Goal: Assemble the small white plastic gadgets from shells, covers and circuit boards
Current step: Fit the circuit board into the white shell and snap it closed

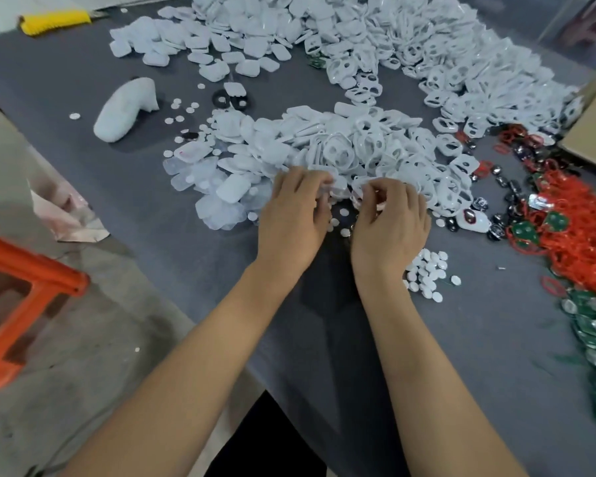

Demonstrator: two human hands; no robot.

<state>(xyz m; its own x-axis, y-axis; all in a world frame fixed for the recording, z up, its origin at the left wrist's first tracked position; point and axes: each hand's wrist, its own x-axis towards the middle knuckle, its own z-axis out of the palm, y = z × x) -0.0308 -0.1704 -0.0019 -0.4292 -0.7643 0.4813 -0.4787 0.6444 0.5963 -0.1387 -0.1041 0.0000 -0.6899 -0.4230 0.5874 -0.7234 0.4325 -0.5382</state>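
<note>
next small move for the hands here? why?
Probably press the two white parts together. Both hands, left hand and right hand, are curled at the near edge of the shell pile, each apparently pinching a white piece, almost touching. Blur hides which parts they are.

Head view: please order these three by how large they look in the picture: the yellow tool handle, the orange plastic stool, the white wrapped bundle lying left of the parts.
1. Orange plastic stool, though nearest the camera.
2. White wrapped bundle.
3. Yellow tool handle, farthest away.
</note>
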